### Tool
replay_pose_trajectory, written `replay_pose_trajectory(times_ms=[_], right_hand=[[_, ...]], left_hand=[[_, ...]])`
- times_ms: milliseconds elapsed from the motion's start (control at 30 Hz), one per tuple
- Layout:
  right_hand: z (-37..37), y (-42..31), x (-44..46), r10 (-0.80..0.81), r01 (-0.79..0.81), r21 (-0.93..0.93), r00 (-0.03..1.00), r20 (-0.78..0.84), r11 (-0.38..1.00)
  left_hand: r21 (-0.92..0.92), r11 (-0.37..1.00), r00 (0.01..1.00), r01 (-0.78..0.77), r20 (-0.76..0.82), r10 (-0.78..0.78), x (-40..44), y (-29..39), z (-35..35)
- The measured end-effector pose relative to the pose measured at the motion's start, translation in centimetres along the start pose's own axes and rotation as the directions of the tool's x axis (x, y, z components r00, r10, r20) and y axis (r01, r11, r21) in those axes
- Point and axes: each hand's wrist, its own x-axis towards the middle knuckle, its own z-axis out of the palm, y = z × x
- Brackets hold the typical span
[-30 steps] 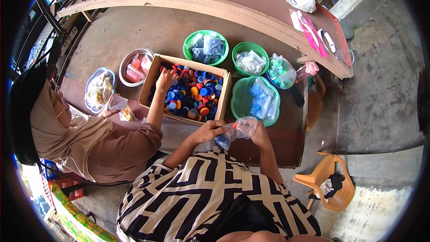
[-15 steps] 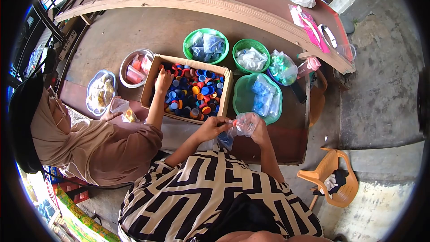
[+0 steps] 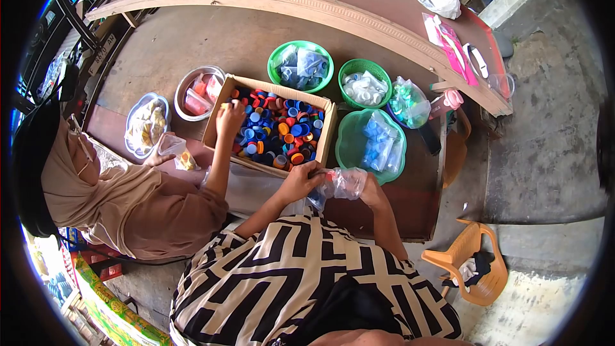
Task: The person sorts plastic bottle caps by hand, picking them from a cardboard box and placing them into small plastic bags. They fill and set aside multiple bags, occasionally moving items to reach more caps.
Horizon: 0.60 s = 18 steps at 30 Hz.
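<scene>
Co-worker's hand (image 3: 230, 120) is shifting leftward over the carton (image 3: 328, 129) while left hand (image 3: 300, 181) and right hand (image 3: 373, 191), fingers apparently pinched, are gripping a clear bag (image 3: 346, 184) overpulling could tear.

Loose patterned garment (image 3: 256, 269) in cream and black, with bare forearms (image 3: 259, 218).
Below the grip, toward the wearer, the fabric spreads wide in soft folds, its thick black bars turning at right angles over cream like a maze. A plain black cloth (image 3: 343, 314) overlies the print farther below the grip, tapering toward it. The same print reaches the sleeves (image 3: 221, 253) on either side; from there to the left hand (image 3: 301, 181) and right hand (image 3: 371, 191), nothing covers the arms.
</scene>
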Motion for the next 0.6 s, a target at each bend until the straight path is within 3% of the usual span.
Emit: replay_pose_trajectory(times_ms=[33, 100, 133, 300, 433, 500, 600], right_hand=[[0.1, 0.1, -0.1, -0.001, 0.001, -0.001, 1.0, 0.003, 1.0], [0.2, 0.3, -0.2, 0.075, -0.072, 0.224, 0.997, -0.002, 0.972], [0.1, 0.3, -0.1, 0.074, -0.072, 0.224, 0.997, 0.0, 0.972], [0.0, -1.0, 0.0, 0.042, -0.041, -0.052, 0.999, 0.015, 0.998], [0.4, -1.3, -0.1, 0.029, -0.023, -0.142, 0.999, 0.036, 0.99], [1.1, -1.0, -0.1, -0.013, 0.003, -0.204, 0.999, -0.049, 0.979], [0.9, -2.2, -0.4, -0.052, 0.055, -0.21, 0.998, 0.016, 0.976]], left_hand=[[0.024, 0.999, 0.999, 0.02, -0.03, -0.02, 0.0, 0.0, 0.1], [0.029, 0.999, 0.998, 0.021, -0.057, -0.02, 0.1, 0.0, 0.3], [0.054, 0.998, 0.998, 0.022, -0.061, -0.018, 0.0, 0.1, 0.4], [0.132, 0.991, 0.998, 0.029, -0.052, -0.022, 0.1, 0.8, 0.7], [0.153, 0.987, 0.998, 0.037, -0.048, -0.03, -0.1, 0.8, 1.0], [0.076, 0.995, 0.994, -0.071, -0.082, 0.078, -0.1, 0.1, 1.3], [0.136, 0.988, 0.992, -0.073, -0.091, 0.085, -0.3, 0.3, 1.3]])
